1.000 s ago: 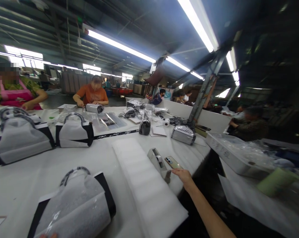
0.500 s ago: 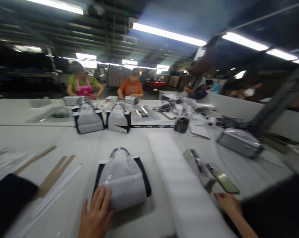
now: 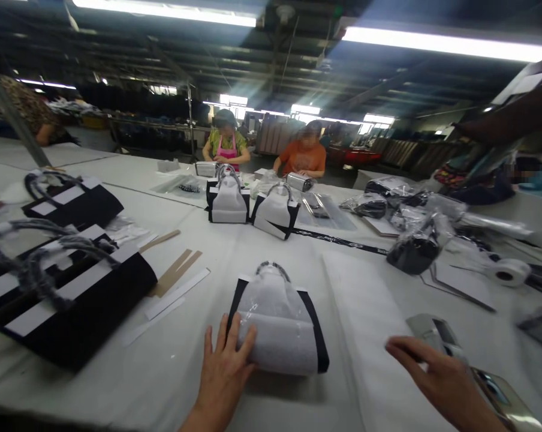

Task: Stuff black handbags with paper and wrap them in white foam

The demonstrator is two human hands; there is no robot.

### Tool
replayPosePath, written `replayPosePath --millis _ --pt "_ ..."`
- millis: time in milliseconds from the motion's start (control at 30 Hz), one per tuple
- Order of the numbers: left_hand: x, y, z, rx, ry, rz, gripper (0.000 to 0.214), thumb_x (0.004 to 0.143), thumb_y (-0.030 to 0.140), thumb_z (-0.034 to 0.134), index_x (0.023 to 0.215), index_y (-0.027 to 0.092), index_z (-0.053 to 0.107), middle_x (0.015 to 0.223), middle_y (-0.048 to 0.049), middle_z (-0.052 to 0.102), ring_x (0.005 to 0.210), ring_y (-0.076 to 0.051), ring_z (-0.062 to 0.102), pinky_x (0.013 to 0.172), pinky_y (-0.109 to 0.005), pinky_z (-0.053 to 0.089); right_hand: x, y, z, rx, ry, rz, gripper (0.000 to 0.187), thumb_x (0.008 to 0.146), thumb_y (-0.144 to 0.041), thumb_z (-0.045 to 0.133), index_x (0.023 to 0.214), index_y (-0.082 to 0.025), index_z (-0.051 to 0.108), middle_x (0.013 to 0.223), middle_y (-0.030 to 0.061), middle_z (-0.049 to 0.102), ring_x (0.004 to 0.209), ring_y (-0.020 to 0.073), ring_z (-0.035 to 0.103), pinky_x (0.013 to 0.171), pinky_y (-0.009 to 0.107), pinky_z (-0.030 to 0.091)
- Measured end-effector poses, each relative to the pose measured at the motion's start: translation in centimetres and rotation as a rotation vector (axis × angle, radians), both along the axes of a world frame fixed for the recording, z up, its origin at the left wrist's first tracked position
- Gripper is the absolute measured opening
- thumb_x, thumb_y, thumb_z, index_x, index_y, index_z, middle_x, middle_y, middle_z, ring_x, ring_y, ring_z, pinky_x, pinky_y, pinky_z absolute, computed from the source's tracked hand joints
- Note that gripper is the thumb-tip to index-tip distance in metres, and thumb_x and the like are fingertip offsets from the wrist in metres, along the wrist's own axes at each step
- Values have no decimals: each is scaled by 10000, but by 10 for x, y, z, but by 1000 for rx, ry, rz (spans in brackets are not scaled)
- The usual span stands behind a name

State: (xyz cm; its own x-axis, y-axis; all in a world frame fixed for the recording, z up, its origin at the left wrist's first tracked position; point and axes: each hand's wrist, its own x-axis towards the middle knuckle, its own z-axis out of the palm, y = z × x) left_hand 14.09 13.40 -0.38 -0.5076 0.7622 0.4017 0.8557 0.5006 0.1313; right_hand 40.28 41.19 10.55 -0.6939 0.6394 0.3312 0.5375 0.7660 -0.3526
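A black handbag [image 3: 277,336] wrapped in a white foam sheet stands in front of me, its covered handles looped upward. My left hand [image 3: 226,366] rests on its lower left side with the fingers spread. To the right of the bag, above a long strip of white foam [image 3: 374,324], my right hand [image 3: 437,375] has its thumb and fingertips pinched together. Whatever is in that pinch is too small to make out. Just behind the right hand sits a grey tape dispenser [image 3: 435,330], with a phone [image 3: 500,393] beside it, partly hidden by my forearm.
Several black handbags [image 3: 86,306] with wrapped handles lie at left, near cardboard strips [image 3: 178,273]. Two foam-wrapped bags [image 3: 228,201] stand farther back. Plastic-wrapped items [image 3: 415,240] and a white roll [image 3: 508,272] crowd the right. Two people [image 3: 304,156] work across the table.
My right hand has moved from the tape dispenser's near end to above the foam strip, closer to the bag. The left hand stays on the bag. My view has swung left, showing more handbags.
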Motion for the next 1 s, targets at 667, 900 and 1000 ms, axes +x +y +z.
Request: replayPosePath --millis 667,900,1000 --pt "-5 5 -10 112 -45 68 801 652 616 680 1359 442 347 1422 -90 443 1303 -376 368 1029 -687 221 -301 -104 49 156 -968 1311 114 792 -206 641 823 -269 731 670 -54 696 600 94 525 692 295 260" --pt "-10 7 -17 164 -12 24 778 631 650 671 1328 424 409 1409 -120 452 1297 -380 374 1031 -696 187 -331 -115 35 246 -1107 1249 53 727 -224 703 707 -267 727 650 -53 690 609 119 539 668 302 279" --pt "-9 9 -16 188 -62 45 772 606 631 704 1303 421 446 1410 -129 447 1303 -370 376 1051 -677 173 -341 -117 22 301 -1126 1213 37 710 -270 720 683 -244 722 656 -17 690 655 157 575 715 320 317"
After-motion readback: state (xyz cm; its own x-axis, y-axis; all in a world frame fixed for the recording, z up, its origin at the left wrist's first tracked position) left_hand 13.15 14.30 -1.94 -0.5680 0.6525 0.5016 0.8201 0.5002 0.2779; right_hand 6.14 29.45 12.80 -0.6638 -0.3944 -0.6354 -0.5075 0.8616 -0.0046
